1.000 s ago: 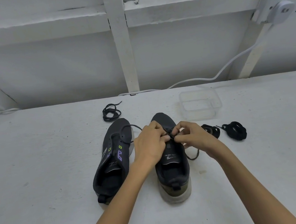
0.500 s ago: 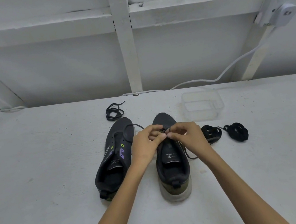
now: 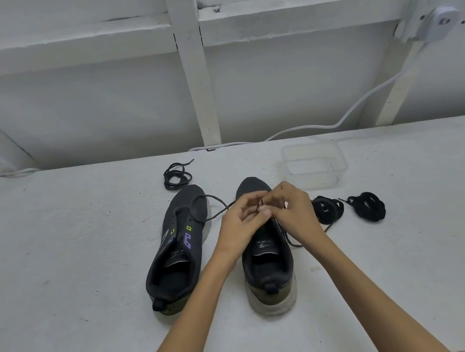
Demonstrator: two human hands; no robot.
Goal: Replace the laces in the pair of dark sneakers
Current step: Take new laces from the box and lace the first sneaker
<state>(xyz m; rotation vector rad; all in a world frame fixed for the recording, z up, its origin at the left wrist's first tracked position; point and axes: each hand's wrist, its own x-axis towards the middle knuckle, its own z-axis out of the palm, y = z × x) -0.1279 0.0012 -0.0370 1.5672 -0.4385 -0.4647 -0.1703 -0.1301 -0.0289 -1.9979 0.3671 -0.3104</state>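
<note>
Two dark fabric sneakers stand side by side on the white painted workbench (image 3: 56,264), toes pointing away from the person. The right-hand dark sneaker (image 3: 268,264), with its pale worn sole at the heel, serves as the landmark here. Above its forefoot both hands meet: the left hand (image 3: 240,226) and the right hand (image 3: 293,212) touch at the fingertips, curled inward and pinching a thin black lace (image 3: 218,211) between them over the eyelet area. Exactly which eyelet the lace passes through is hidden by the fingers.

From the pinch, one run of that lace loops to the left of the landmark sneaker and across the toe of the left-hand dark sneaker (image 3: 179,251), which has small green and purple eyelet tabs and lies angled slightly leftward. Another run trails down to the right of the landmark sneaker, along the bench surface.

Beyond the left-hand sneaker's toe, left and farther back from the landmark, lies a loose coiled black lace (image 3: 177,176). Just right of the landmark rest two bundled black laces (image 3: 328,209), the farther bundle (image 3: 367,207) near the first but apart from it. Behind and right of the landmark sits a clear plastic rectangular container (image 3: 314,164). A white cable (image 3: 365,100) runs along the wall behind the bench.
</note>
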